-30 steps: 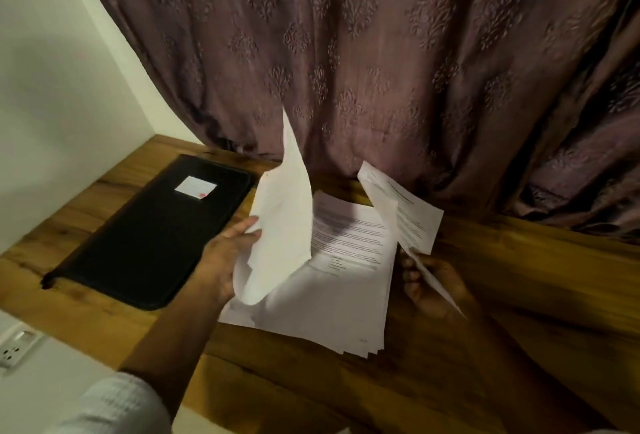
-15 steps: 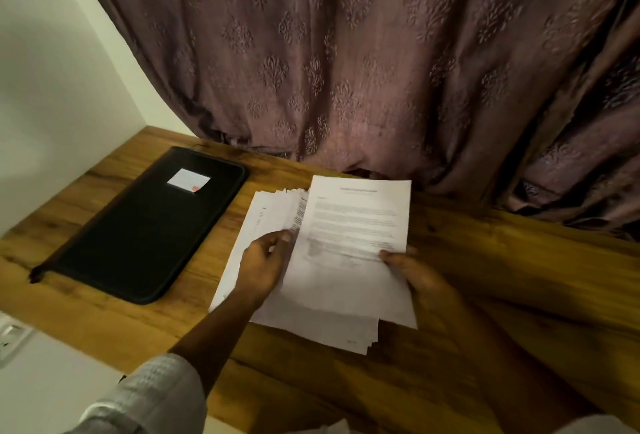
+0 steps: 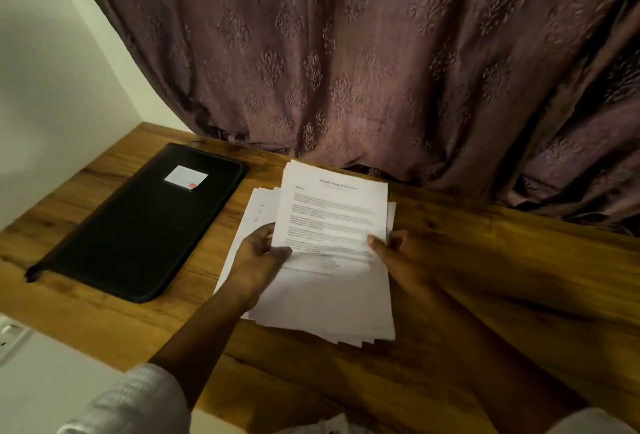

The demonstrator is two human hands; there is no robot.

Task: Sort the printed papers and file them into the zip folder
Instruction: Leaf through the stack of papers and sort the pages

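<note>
1. While nothing is filed yet, both arms reach forward over the wooden bench point(image 3: 502, 278); a pale sleeve point(image 3: 138, 402) shows on the left forearm.
2. Left grip point(image 3: 258, 260): clenched on the left edge of the top sheet point(image 3: 332, 212), thumb on top, fingers hidden.
3. Right grip point(image 3: 398, 257): thumb pressed on the same sheet's right edge, fingers curled beside it. It reads as grasping that sheet.
4. Printed papers point(image 3: 329, 309): loose fanned stack, flat on the bench under both hands, edges not squared. Top sheet is face-up, text too blurred to read.
5. Zip folder point(image 3: 138, 226): black, flat on the bench, left of the stack, near but apart. It looks zipped closed, with a white label point(image 3: 186, 177) on the cover.
6. Curtain point(image 3: 346, 53) hangs behind the bench's far edge.
7. Progress, as a judgement: early, sorting stage. Left to do: finish ordering, square the stack, unzip the folder, slide the papers in, close it.
</note>
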